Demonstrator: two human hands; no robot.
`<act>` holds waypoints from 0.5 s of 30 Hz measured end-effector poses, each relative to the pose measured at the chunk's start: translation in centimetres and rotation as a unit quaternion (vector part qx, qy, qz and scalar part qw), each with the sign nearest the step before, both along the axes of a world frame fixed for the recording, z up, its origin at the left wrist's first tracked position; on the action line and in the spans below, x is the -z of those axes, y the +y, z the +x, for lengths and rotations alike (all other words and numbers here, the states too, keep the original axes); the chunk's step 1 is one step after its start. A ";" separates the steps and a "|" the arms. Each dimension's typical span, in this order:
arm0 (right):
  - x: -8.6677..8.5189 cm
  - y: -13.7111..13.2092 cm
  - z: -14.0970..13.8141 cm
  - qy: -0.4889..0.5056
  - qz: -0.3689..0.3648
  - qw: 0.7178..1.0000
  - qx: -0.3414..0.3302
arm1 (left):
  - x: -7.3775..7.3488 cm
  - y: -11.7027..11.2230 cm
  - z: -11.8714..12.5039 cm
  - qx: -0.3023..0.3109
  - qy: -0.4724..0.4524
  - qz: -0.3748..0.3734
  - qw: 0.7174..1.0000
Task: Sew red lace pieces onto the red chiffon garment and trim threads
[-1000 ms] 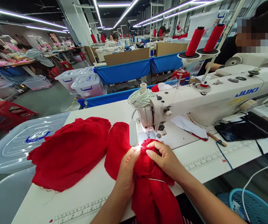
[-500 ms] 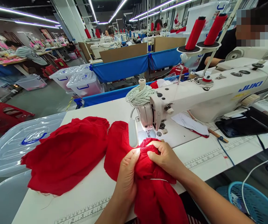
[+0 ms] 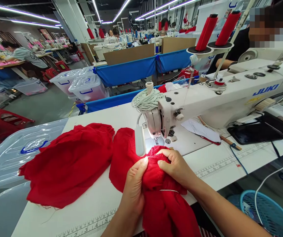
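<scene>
A bunched piece of red fabric point(image 3: 156, 184) lies at the table's front edge and hangs over it toward me. My left hand point(image 3: 134, 187) pinches its upper left fold, fingers closed on the cloth. My right hand point(image 3: 176, 166) grips the same piece from the right, just in front of the needle area point(image 3: 159, 141) of the white JUKI sewing machine point(image 3: 218, 98). The machine's small lamp point(image 3: 140, 141) lights the fold between my hands. A second heap of red fabric point(image 3: 67, 163) rests on the white table point(image 3: 82, 210) to the left.
A coil of white cord point(image 3: 146, 98) sits on the machine head, two red thread cones point(image 3: 217, 29) behind. A paper slip point(image 3: 200, 131), a phone point(image 3: 251, 133), a clear bin lid point(image 3: 15, 151) and a blue basket point(image 3: 267, 214) surround the table. Other people work at the stations beyond.
Both hands have shifted slightly on the red fabric, nudging the fold a little. My view has drifted a bit rightward.
</scene>
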State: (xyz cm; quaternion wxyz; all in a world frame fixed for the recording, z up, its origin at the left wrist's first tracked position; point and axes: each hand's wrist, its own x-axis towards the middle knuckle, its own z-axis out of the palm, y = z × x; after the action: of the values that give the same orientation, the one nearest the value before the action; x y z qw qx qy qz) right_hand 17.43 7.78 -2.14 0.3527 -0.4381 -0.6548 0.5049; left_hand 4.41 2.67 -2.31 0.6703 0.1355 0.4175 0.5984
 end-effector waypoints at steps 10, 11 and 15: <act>0.2 -1.4 1.3 0.034 0.007 0.992 0.117 | -0.4 -1.1 0.0 0.059 0.207 0.066 0.974; 0.6 -1.8 1.8 0.014 0.037 0.987 0.159 | -0.2 -1.5 -0.1 0.070 0.282 0.102 0.951; 2.9 -2.5 4.6 -0.047 0.118 0.962 0.241 | 0.5 -2.2 -0.1 0.151 0.552 0.257 0.779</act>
State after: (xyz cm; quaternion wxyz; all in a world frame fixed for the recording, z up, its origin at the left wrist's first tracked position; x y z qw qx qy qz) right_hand 22.00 5.29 -5.09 0.4820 -0.5611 -0.6006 0.3034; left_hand 4.28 0.42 -2.79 0.3465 0.6712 0.5212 0.3973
